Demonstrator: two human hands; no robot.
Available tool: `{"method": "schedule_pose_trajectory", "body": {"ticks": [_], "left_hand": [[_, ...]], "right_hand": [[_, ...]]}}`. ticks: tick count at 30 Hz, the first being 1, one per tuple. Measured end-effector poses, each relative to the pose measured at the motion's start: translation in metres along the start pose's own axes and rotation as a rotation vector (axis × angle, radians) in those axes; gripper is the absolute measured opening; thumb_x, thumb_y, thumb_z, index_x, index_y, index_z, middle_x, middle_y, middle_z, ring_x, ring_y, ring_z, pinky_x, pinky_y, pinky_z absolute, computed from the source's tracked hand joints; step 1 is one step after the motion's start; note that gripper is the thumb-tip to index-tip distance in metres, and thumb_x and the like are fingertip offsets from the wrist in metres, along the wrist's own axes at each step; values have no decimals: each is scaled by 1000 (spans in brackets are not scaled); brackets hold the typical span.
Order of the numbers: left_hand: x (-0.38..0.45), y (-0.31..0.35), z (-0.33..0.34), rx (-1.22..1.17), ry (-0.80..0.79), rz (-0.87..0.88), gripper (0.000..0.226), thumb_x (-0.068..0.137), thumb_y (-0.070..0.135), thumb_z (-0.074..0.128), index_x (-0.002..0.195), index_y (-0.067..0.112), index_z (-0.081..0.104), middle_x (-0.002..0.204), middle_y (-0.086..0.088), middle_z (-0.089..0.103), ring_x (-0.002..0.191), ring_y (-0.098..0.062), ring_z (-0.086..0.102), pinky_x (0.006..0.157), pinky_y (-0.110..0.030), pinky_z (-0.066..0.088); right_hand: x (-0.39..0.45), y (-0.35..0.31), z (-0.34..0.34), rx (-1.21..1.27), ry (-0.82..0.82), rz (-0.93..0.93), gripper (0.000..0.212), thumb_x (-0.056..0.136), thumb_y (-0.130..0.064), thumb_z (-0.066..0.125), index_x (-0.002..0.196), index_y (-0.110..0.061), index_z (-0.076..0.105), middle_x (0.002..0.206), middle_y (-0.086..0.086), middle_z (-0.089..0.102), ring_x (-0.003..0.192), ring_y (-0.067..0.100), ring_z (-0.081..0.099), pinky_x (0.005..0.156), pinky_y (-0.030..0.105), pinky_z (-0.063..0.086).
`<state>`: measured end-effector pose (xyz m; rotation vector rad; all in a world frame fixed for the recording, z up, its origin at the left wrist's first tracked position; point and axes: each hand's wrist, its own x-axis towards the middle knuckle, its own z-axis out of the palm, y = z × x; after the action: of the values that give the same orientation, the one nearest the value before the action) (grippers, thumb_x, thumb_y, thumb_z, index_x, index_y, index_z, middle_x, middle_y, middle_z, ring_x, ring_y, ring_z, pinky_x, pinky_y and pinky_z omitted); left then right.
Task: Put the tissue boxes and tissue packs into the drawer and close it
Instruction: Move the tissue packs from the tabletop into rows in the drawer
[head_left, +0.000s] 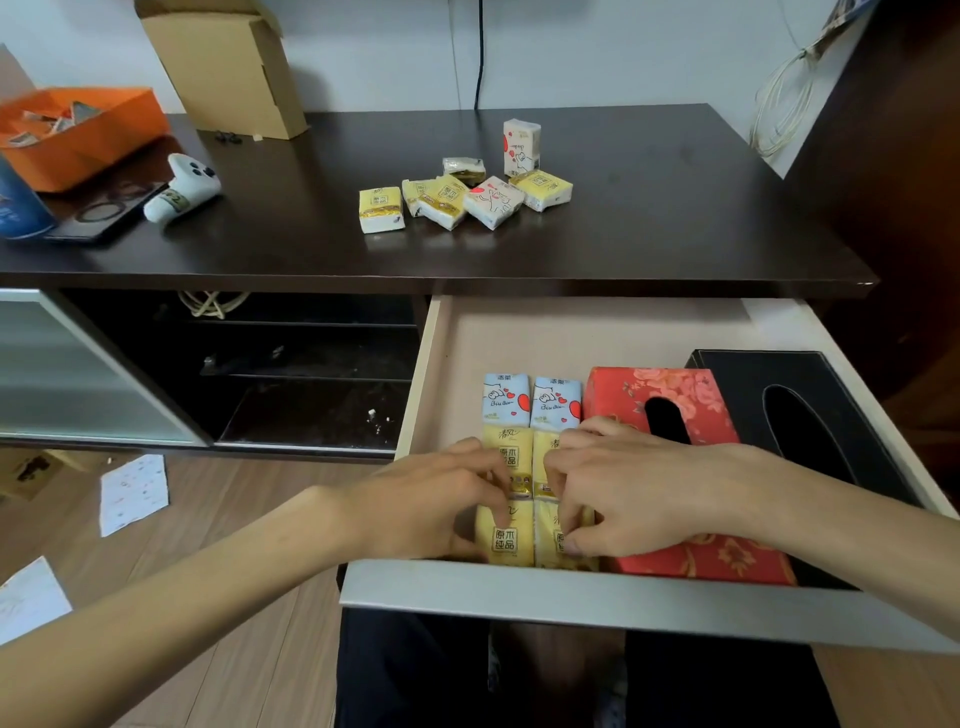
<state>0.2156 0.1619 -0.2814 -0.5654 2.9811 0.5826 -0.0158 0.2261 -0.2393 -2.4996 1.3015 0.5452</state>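
Packs in drawer: six soft plastic-wrapped tissue packs (511, 457) lie flat in two columns, two blue-and-white ones at the back, four yellow ones nearer the front, edges touching
Left hand: left hand (436, 499) rests curled on the left yellow column, fingertips pressing the wrap; whether it pinches a pack I cannot tell
Right hand: right hand (623, 488) bends over the right yellow column, fingers tucked at the pack edges; grasp unclear
Boxes: red floral tissue box (670, 405) with an oval slot touches the packs; black leather-look tissue box (810, 410) sits just beside it at the right wall
Drawer: pale, smooth drawer (519, 338) pulled wide open; bare floor behind and left of the packs
Tabletop: glossy dark desk (311, 244) carries a loose cluster of tissue packs on the desk (467, 195), one upright, with open surface around them
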Motion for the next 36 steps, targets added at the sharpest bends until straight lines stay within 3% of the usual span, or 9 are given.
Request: {"method": "schedule_pose_trajectory", "body": {"ticks": [5,7,10,13,17,22,28,32,36], "left_hand": [[10,-15,-21,-2,107,-48,30,88,49,68,112,32,70,124,15,55,118,-2,43,97,-23,42],[23,-29,-33,30,186,-121,36,92,49,62,122,29,66,132,13,57,124,-6,46,102,-27,42],[48,-48,-39,131,186,-243,54,98,49,53,143,19,50,148,-1,51,135,-17,45,111,-34,35],[68,-59,-27,253,137,-335,63,99,57,40,149,18,42,151,-3,50,138,-20,45,116,-37,27],[73,-70,-18,298,150,-321,54,98,57,36,134,22,56,132,3,65,122,-16,57,109,-37,32],[70,-72,-17,238,155,-287,44,96,53,41,126,29,61,126,11,67,119,-10,59,106,-34,31],[69,-70,-20,212,200,-268,38,96,47,46,126,30,62,130,11,64,126,-12,53,111,-35,29],[66,-68,-29,133,338,-240,37,97,33,53,132,27,62,144,8,55,139,-13,40,118,-31,15],[55,-80,-68,-109,600,-302,26,93,18,59,117,23,69,123,9,65,120,-11,55,104,-30,42]], "right_hand": [[11,29,-9,103,269,100,28,96,-40,49,99,-29,75,104,-11,57,103,12,49,88,33,42],[24,49,-10,140,354,216,29,97,-36,51,118,-29,69,117,-9,58,114,14,51,89,34,44],[47,69,-7,148,328,387,43,97,-34,50,137,-19,56,136,-3,55,126,20,49,97,40,45],[63,73,-1,178,309,498,41,95,-38,48,129,-18,58,132,1,61,120,24,56,92,45,49],[68,75,2,196,310,502,35,92,-35,47,116,-21,67,122,-2,67,111,24,60,88,46,50],[63,74,0,252,304,469,47,88,-27,47,131,-36,64,136,-12,64,123,20,58,95,45,46],[63,75,0,267,340,449,44,89,-25,47,127,-34,66,135,-12,64,123,19,57,96,45,47],[59,78,-9,397,536,434,32,94,-23,49,115,-31,72,123,-15,65,119,14,59,97,43,49],[61,93,-44,543,843,411,25,91,-18,55,99,-32,75,103,-17,71,95,6,64,87,39,52]]}}
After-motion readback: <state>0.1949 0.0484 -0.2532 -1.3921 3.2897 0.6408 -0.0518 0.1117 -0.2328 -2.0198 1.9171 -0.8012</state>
